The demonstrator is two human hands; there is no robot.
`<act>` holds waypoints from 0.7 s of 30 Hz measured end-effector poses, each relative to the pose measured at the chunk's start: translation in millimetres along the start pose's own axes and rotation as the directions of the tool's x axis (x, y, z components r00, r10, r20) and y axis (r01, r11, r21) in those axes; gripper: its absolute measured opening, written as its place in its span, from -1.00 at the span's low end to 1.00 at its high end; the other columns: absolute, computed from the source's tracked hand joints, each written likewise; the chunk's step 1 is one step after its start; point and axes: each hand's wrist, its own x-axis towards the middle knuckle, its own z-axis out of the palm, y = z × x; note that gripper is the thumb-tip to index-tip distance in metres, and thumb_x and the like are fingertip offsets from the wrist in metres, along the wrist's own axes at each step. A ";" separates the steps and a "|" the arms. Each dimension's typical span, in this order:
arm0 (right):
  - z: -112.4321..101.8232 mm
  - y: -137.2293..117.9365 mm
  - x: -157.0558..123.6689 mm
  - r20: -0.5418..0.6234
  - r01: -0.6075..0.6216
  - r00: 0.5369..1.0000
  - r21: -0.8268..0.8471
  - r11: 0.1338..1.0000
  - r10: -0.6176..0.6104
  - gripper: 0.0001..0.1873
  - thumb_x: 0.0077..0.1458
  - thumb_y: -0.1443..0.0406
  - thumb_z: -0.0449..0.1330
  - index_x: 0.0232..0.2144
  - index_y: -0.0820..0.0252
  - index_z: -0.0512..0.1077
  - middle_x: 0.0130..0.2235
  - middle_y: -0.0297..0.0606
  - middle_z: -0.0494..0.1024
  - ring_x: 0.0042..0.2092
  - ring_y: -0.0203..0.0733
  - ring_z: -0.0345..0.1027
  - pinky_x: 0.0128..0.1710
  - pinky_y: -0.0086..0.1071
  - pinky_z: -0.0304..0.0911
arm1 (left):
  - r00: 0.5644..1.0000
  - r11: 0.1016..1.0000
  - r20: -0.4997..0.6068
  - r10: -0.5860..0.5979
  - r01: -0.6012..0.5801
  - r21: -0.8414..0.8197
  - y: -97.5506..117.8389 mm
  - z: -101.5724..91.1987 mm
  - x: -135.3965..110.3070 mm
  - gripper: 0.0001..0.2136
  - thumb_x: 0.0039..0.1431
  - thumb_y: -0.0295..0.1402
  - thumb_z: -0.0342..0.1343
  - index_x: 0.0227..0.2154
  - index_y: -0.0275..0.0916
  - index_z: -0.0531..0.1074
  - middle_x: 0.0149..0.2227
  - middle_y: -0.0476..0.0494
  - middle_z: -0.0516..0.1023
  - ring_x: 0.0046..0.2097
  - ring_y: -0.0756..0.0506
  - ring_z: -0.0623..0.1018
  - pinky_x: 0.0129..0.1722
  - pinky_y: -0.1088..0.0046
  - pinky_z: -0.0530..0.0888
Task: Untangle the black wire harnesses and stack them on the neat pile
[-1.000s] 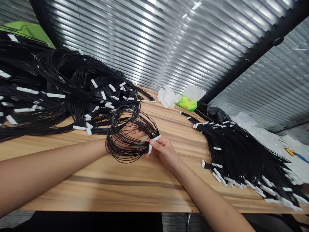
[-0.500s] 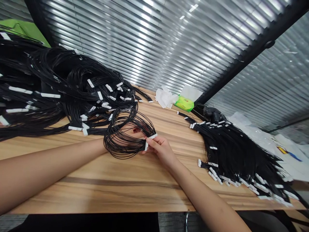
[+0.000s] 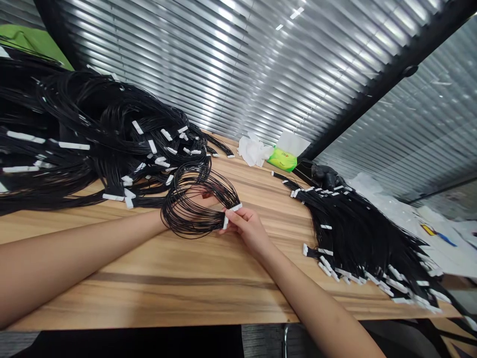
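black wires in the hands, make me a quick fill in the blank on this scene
The right hand pinches the connectors of the looped black wires, and those connectors are ____. The hand seen through the wire loops is the ____ one. The table under the hands has a ____ top. The small packet beside the crumpled tissue is bright ____.

white; left; wood-grain; green
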 end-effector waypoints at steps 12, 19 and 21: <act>5.2 -4.3 -4.0 0.011 0.011 1.000 -0.060 0.998 -0.010 -0.69 -0.11 0.07 0.32 -0.46 0.23 0.55 -0.54 -0.34 0.56 -0.54 -0.28 0.41 -0.30 -0.29 0.43 | 0.964 0.809 0.179 -0.196 0.262 -0.526 9.7 4.7 0.1 -0.87 0.11 -0.33 0.08 -0.35 -0.29 0.43 -0.29 -0.09 0.57 -0.27 -0.02 0.52 -0.25 0.45 0.48; 3.8 -3.2 -2.9 -0.009 0.004 1.000 -0.055 0.998 -0.004 -0.68 -0.12 0.07 0.33 -0.44 0.22 0.55 -0.53 -0.34 0.56 -0.54 -0.27 0.41 -0.33 -0.29 0.43 | 0.993 0.946 0.108 -0.049 0.081 -0.313 3.0 6.0 1.9 -0.83 0.18 -0.34 0.00 -0.31 -0.28 0.45 -0.31 -0.09 0.61 -0.30 -0.03 0.55 -0.31 0.44 0.48; 2.4 -2.3 -1.8 -0.037 0.009 0.999 -0.032 0.999 -0.011 -0.70 -0.13 0.09 0.34 -0.42 0.21 0.54 -0.53 -0.35 0.55 -0.54 -0.27 0.41 -0.35 -0.30 0.44 | 0.999 0.992 0.017 0.034 -0.032 -0.121 -1.6 6.0 1.5 -0.79 0.23 -0.34 -0.07 -0.27 -0.26 0.47 -0.27 -0.09 0.61 -0.24 -0.04 0.55 -0.22 0.40 0.48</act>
